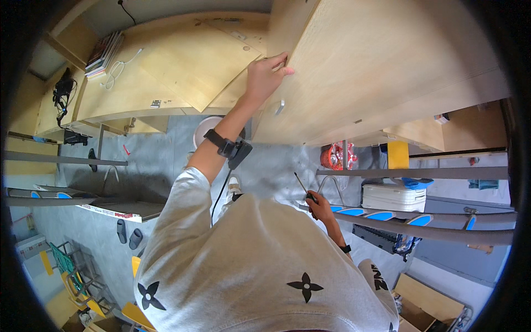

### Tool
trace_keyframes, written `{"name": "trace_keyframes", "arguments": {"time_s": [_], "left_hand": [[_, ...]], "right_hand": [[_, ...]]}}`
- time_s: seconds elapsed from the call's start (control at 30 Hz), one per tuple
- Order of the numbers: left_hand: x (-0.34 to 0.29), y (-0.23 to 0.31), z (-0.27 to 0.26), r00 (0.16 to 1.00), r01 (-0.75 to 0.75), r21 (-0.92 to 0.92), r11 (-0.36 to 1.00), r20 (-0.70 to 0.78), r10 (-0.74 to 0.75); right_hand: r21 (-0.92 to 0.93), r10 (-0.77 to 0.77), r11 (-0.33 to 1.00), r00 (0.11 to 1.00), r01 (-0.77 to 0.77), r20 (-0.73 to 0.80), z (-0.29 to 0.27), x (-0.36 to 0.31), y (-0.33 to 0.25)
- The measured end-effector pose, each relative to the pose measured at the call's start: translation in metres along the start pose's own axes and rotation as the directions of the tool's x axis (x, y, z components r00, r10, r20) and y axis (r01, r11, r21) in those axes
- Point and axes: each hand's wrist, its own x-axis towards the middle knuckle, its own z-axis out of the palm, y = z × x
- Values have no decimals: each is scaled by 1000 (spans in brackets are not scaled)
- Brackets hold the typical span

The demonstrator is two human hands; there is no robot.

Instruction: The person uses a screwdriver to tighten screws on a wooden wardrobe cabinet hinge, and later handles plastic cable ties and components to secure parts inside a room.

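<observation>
My left hand (267, 78) reaches up to the edge of a large light-wood cabinet door (381, 72). Its thumb presses near the edge on the door's face, and the other fingertips curl in at that edge, partly hidden. A small metal handle (280, 107) sits on the door just below this hand. Lower down, at my right side, my right hand (322, 208) is wrapped round the dark grip of a screwdriver (300, 180). Its thin metal shaft points up and to the left, apart from the door.
Left of the door runs a wooden desk (166, 72) with a loose board (213, 88), a white cable (114, 74) and books (105, 52). Metal rails (415, 173) cross at right, near a red bag (333, 156) and white suitcase (392, 197). Slippers (135, 238) lie on the floor.
</observation>
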Motion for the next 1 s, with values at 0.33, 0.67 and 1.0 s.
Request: {"name": "trace_keyframes", "arguments": {"time_s": [0.33,0.67,1.0], "left_hand": [[-8,7,-1,987,151,-48,987,68,-148],[-42,-24,7,979,202,-234,951,49,-196],[-36,-20,6,933,354,-363,862,76,-352]], "right_hand": [[-55,-41,998,999,40,-12,4,6,-7],[-101,-91,991,995,87,-29,24,16,12],[-419,22,907,1000,-29,-21,44,36,9]]}}
